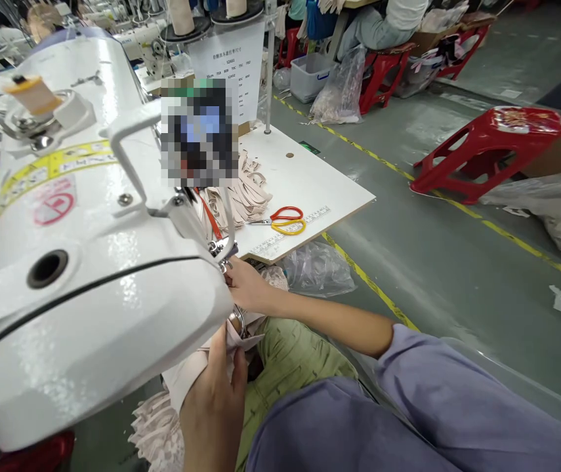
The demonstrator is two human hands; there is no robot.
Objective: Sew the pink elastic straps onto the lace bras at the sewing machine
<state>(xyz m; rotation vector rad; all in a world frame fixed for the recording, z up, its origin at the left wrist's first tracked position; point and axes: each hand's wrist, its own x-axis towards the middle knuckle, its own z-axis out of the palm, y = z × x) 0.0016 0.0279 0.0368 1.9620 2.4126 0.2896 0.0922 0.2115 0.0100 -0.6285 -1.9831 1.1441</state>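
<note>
A large white sewing machine [107, 314] fills the left side and hides part of the work. My left hand [216, 390] pinches a pale pink piece of fabric [189, 373] between thumb and fingers, below the machine head. Ruffled pale fabric [157, 426] hangs beneath that hand. My right hand [250, 287] reaches in by the needle area, its fingers curled and partly hidden behind the machine; what they hold does not show. Some lacy fabric [276, 278] lies just beyond the right wrist.
On the white table [319, 177] lie scissors [287, 221] with red and yellow handles, a printed ruler scale and a heap of beige strips [245, 190]. A thread cone [34, 95] sits atop the machine. Red stools [497, 151] and plastic bags [319, 269] stand around. A pixelated patch hides one spot.
</note>
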